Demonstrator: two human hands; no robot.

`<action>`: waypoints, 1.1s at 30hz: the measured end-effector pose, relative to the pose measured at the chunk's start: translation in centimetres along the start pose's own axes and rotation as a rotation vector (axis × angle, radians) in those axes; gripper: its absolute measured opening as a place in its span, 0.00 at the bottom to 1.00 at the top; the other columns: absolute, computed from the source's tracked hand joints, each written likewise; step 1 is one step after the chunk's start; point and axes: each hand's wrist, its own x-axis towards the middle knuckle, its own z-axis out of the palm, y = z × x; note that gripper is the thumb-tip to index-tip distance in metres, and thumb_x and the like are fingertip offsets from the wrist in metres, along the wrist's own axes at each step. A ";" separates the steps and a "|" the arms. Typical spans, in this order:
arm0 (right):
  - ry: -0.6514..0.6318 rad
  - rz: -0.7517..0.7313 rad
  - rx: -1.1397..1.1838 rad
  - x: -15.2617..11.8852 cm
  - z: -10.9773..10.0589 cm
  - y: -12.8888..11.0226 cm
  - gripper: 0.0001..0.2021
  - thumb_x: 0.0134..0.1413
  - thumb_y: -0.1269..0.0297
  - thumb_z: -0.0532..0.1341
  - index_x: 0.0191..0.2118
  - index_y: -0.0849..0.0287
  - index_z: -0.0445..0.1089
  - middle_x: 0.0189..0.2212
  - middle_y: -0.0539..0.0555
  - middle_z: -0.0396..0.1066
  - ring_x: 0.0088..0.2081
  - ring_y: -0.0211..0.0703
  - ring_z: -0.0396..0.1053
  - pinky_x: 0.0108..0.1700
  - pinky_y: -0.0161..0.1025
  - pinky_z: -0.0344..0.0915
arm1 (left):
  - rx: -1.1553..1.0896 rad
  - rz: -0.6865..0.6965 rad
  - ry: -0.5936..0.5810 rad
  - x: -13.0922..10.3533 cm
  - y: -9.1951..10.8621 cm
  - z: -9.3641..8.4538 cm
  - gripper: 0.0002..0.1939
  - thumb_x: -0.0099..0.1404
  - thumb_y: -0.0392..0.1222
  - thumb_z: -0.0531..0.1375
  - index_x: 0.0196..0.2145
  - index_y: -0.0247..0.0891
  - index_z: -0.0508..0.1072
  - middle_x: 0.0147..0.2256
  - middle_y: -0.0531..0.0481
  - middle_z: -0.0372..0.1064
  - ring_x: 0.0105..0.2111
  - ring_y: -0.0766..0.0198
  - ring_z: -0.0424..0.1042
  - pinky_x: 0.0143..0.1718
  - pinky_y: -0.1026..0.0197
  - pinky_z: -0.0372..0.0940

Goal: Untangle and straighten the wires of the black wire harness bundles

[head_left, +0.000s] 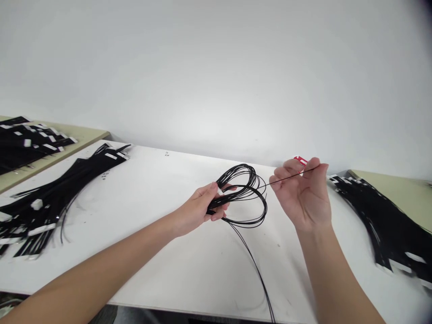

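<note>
My left hand point(211, 201) is closed around a looped bundle of thin black wire point(254, 221) above the white table. The loops fan out to the right of my fingers, and a small white piece shows by my thumb. Loose strands hang from the bundle past the table's front edge. Raised to the right, my right hand point(303, 193) pinches a single black strand between thumb and forefinger. That strand runs taut from the bundle to my fingertips. Behind the right fingers is a red and white item point(300, 159), mostly hidden.
On the white table point(162, 270) at left lies a pile of black wires with white ends point(77, 180). More lie on a beige surface point(91, 131) at far left. Another black bundle point(388, 220) rests at right. A pale wall point(216, 81) stands behind.
</note>
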 end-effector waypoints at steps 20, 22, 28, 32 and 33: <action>-0.401 -0.368 -0.778 -1.7 1.9 2.0 0.11 0.54 0.76 0.61 0.39 0.55 0.77 0.28 0.50 0.62 0.26 0.33 0.58 0.24 0.35 0.55 | 0.406 0.021 -0.234 -0.1 0.4 -0.3 0.27 0.71 0.58 0.39 0.31 0.34 0.66 0.19 0.55 0.56 0.22 0.69 0.54 0.30 0.60 0.49; -0.384 -0.365 -0.781 -1.7 1.8 2.0 0.09 0.54 0.76 0.61 0.38 0.56 0.76 0.28 0.50 0.63 0.25 0.33 0.58 0.24 0.35 0.56 | 0.392 0.012 -0.241 -0.1 0.4 -0.3 0.27 0.71 0.58 0.40 0.31 0.35 0.65 0.20 0.55 0.57 0.22 0.68 0.55 0.30 0.60 0.50; -0.377 -0.355 -0.799 -1.8 1.8 1.8 0.08 0.54 0.75 0.62 0.36 0.57 0.76 0.28 0.50 0.64 0.25 0.32 0.59 0.23 0.34 0.57 | 0.298 -0.021 -0.279 -0.2 0.5 -0.2 0.25 0.70 0.59 0.43 0.34 0.35 0.64 0.25 0.53 0.62 0.23 0.70 0.56 0.33 0.60 0.54; -0.374 -0.363 -0.808 -1.8 1.9 1.8 0.07 0.55 0.75 0.61 0.35 0.58 0.76 0.28 0.50 0.64 0.25 0.32 0.59 0.23 0.34 0.57 | 0.287 -0.024 -0.319 -0.3 0.7 -0.2 0.23 0.70 0.59 0.44 0.36 0.35 0.64 0.28 0.52 0.64 0.23 0.71 0.55 0.33 0.61 0.55; -0.378 -0.365 -0.812 -1.8 1.9 1.8 0.07 0.55 0.75 0.61 0.35 0.58 0.76 0.28 0.50 0.64 0.26 0.32 0.59 0.23 0.34 0.57 | 0.283 -0.025 -0.325 -0.2 0.6 -0.2 0.23 0.70 0.59 0.44 0.36 0.36 0.64 0.27 0.52 0.63 0.23 0.70 0.55 0.33 0.61 0.55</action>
